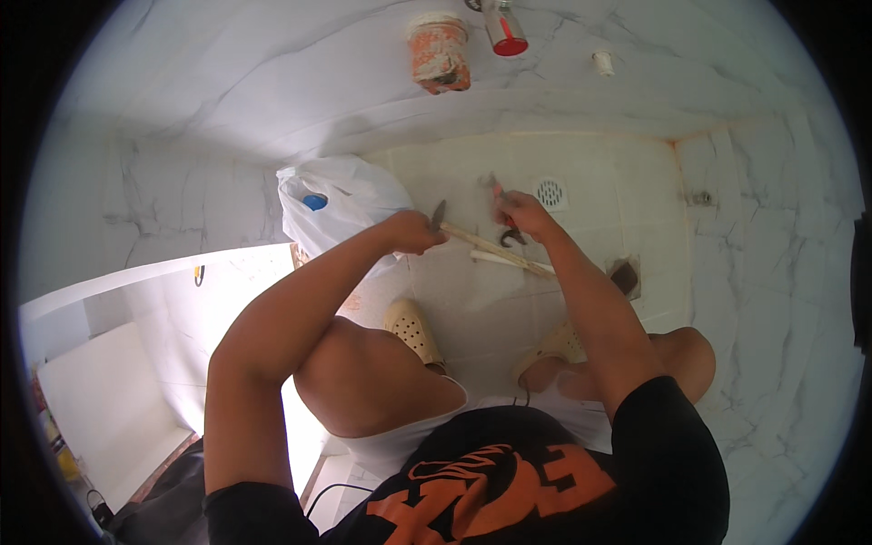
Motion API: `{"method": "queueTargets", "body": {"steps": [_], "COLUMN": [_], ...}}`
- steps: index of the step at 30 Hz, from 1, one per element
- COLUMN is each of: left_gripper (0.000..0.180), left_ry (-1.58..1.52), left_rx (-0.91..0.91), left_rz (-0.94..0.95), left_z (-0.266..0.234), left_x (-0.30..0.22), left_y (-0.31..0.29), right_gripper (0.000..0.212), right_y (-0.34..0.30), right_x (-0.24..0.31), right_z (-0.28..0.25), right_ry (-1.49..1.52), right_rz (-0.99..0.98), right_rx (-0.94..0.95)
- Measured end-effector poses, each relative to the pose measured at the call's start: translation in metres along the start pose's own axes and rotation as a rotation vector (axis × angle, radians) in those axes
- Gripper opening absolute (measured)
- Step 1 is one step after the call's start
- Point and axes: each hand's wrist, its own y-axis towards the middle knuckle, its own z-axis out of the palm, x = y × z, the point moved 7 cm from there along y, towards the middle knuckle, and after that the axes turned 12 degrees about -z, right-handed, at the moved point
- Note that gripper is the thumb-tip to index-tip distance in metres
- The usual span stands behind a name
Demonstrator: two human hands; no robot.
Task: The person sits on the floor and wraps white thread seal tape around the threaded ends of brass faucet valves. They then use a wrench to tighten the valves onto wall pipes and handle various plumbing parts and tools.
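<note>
white tiled floor (581,182), drain (550,192) near back edge | left hand (413,232) closed on wooden stick (495,247) | right hand (522,213) closed on red pliers (498,189)

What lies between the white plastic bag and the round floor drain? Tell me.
In the head view, between the white plastic bag and the round floor drain are the left hand, gripping a wooden-handled tool, and the right hand.

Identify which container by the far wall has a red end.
The clear, narrow container, right of the orange-stained bucket. Its end is red; the bucket is wider and opaque.
</note>
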Motion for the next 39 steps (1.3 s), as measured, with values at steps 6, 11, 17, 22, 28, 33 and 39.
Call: {"method": "queueTargets", "body": {"steps": [6, 11, 17, 22, 28, 33, 39], "left_gripper": [0.065, 0.047, 0.046, 0.049, 0.042, 0.036, 0.033], "left_ry": [-0.313, -0.542, -0.435, -0.311, -0.367, -0.703, -0.447], "left_rx": [0.005, 0.160, 0.229, 0.239, -0.476, -0.871, -1.385], "left_rz": [0.112, 0.468, 0.528, 0.658, 0.708, 0.717, 0.539], "left_z": [0.015, 0.004, -0.016, -0.033, -0.103, -0.143, -0.173], "left_x": [-0.015, -0.060, -0.097, -0.137, -0.197, -0.251, -0.281], "left_y": [0.038, 0.040, 0.010, -0.040, -0.061, -0.078, -0.100], "right_gripper": [0.034, 0.040, 0.059, 0.046, 0.025, 0.018, 0.009], "right_y": [-0.024, -0.044, -0.095, -0.116, -0.126, -0.137, -0.127], "right_x": [0.080, 0.111, 0.211, 0.207, 0.279, 0.360, 0.407], "right_z": [0.011, -0.016, -0.032, -0.028, -0.083, -0.123, -0.128], "right_ry": [0.439, 0.305, -1.324, -1.265, -1.554, -2.098, -2.358], "right_rz": [-0.182, -0.123, -0.630, -0.338, -0.610, -0.821, -1.065], "right_rx": [0.074, -0.151, -0.277, 0.565, 0.225, -0.049, -0.050]}}
